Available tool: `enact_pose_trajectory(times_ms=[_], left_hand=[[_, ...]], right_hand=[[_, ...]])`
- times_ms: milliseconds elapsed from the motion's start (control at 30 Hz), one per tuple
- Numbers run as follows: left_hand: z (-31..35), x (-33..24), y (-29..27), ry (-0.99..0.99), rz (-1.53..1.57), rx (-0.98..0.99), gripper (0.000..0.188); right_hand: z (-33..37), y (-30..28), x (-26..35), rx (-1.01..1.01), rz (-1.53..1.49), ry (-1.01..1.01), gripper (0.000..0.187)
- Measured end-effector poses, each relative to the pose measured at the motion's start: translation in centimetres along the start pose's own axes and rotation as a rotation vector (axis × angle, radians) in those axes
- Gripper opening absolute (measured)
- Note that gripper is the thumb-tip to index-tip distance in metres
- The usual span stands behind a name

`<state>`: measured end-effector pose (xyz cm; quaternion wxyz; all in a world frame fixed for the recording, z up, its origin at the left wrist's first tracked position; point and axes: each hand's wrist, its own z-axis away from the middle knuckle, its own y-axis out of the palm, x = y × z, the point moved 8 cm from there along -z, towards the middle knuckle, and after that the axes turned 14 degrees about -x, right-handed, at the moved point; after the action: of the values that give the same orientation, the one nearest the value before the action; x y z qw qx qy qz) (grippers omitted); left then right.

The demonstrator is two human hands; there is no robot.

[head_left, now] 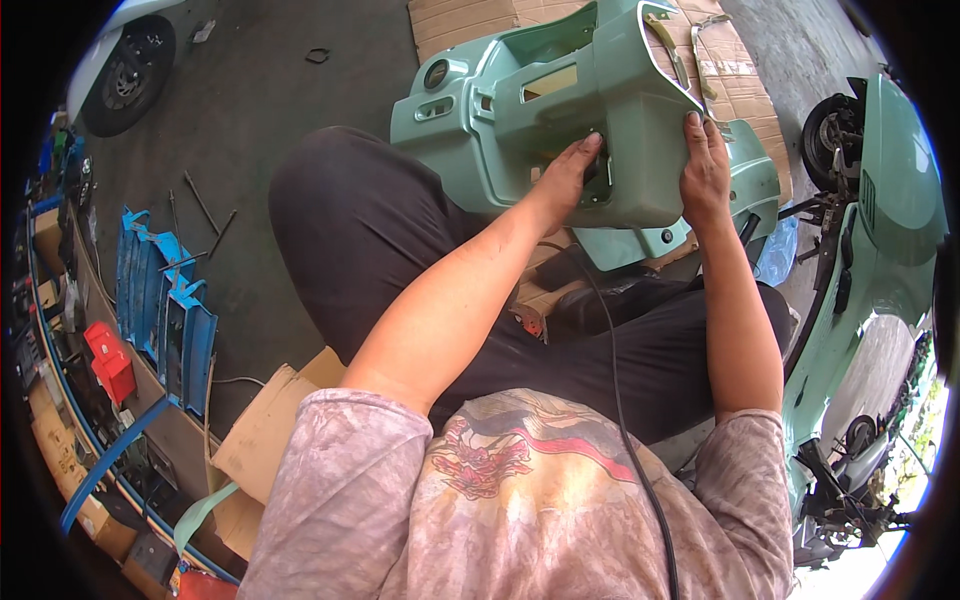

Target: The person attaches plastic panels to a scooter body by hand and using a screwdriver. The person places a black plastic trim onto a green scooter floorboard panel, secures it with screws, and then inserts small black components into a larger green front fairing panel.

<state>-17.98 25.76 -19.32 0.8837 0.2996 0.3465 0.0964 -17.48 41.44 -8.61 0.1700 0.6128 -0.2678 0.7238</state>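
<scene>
A pale green plastic scooter body panel [648, 165] is held tilted up in front of my crossed legs. It has a round lock hole, slots and a deep moulded recess. My left hand [568, 180] grips it at an opening beside the recess, with some fingers hidden. My right hand [706, 168] holds its right side, fingertips up at the edge. Another pale green panel piece [752, 170] lies behind and to the right of it. A black cable [612, 350] runs over my lap and shirt.
Flattened cardboard [470, 18] lies under the panels. A partly stripped pale green scooter [870, 240] is at right. Blue panel parts [165, 300] and thin rods [205, 205] are on the floor at left, near a red plastic box [110, 362] and a cardboard box [262, 440]. A wheel [128, 78] shows far left.
</scene>
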Motion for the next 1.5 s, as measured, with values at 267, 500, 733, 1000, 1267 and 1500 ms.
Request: enact_pose_trajectory(times_ms=[267, 500, 733, 1000, 1267, 1500], left_hand=[[-0.1, 0.8, -1.3, -0.142, -0.213, -0.140, 0.059], [0.7, -0.2, -0.9, -0.277, -0.172, -0.126, 0.045], [-2.5, -0.8, -4.4, 0.326, -0.471, -0.227, 0.062], [0.4, -1.2, -0.9, -0.091, -0.439, 0.133, 0.089], [-0.4, -2.6, -2.3, 0.364, -1.127, 0.103, 0.099], [-1.5, 0.1, -2.5, 0.183, -0.975, 0.200, 0.060]], right_hand=[[0.3, 0.3, 0.2, 0.027, -0.043, -0.021, 0.035], [0.2, 0.0, 0.3, 0.022, -0.025, -0.015, 0.036], [0.5, 1.2, 1.1, 0.014, -0.062, -0.005, 0.035], [0.4, 0.5, 1.2, 0.004, -0.093, 0.008, 0.034], [0.2, 0.7, 1.1, 0.019, -0.037, -0.021, 0.035], [0.4, 0.6, 1.4, 0.004, -0.021, -0.052, 0.036]])
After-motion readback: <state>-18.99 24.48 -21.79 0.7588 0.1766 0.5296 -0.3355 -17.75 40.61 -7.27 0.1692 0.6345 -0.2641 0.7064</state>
